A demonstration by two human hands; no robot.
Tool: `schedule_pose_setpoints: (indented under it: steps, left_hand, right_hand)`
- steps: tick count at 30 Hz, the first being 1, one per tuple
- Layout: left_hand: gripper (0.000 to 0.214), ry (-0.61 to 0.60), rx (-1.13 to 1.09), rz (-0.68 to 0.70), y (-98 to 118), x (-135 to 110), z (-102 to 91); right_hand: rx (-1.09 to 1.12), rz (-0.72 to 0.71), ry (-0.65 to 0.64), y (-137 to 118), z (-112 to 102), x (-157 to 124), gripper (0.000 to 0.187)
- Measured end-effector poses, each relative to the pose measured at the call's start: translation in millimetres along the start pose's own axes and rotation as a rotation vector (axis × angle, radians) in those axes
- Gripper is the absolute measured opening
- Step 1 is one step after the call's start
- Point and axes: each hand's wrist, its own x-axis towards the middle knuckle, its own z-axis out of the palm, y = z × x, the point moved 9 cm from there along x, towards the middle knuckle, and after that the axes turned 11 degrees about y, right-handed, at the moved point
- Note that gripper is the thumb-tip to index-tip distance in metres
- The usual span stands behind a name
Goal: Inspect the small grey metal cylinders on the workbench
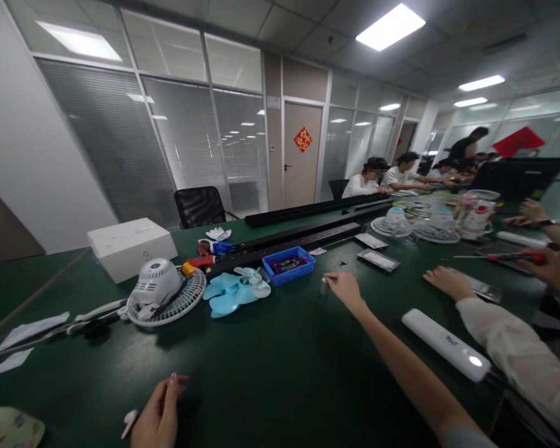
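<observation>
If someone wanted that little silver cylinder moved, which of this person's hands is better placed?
Probably the right hand: its fingertips are at the top of the small silver cylinder, near the blue tray. The left hand is far from both.

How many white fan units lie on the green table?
3: one fan unit left of the blue blades, another and a third at right, farther back; more may be hidden.

On the tabletop, fan blades lie between a fan housing to their left and a tray holding wires to their right, with a box behind the housing and a cylinder at the right hand, right of the tray.
</observation>
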Motion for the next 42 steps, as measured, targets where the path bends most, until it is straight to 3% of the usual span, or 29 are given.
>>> schedule_pose_setpoints:
  steps: [20, 25, 31, 37, 42]
  left_hand:
    - [0.056, -0.017, -0.016, -0.013, -2.6, 0.0, 2.2]
    - [0.055, -0.025, -0.014, -0.016, -0.6, -0.9, 2.1]
    - [0.054, -0.018, -0.016, 0.009, 2.1, -0.9, 3.2]
    - [0.054, -0.004, 0.002, 0.036, 8.2, -3.0, 0.7]
    - [0.053, 0.009, 0.010, 0.054, 10.8, -5.4, -2.1]
  right_hand:
    - [-0.043, -0.053, -0.023, -4.4, 9.0, -6.3, 0.034]
    - [-0.040, -0.069, -0.007, -4.5, -2.0, -9.3, 0.041]
    - [0.051, -0.131, 0.242, 29.2, -44.5, -33.7, 0.052]
    - [0.367, -0.013, 0.046, 73.2, -11.0, -70.8, 0.070]
    - [0.579, 0.193, 0.091, 90.9, 1.3, -75.8, 0.064]
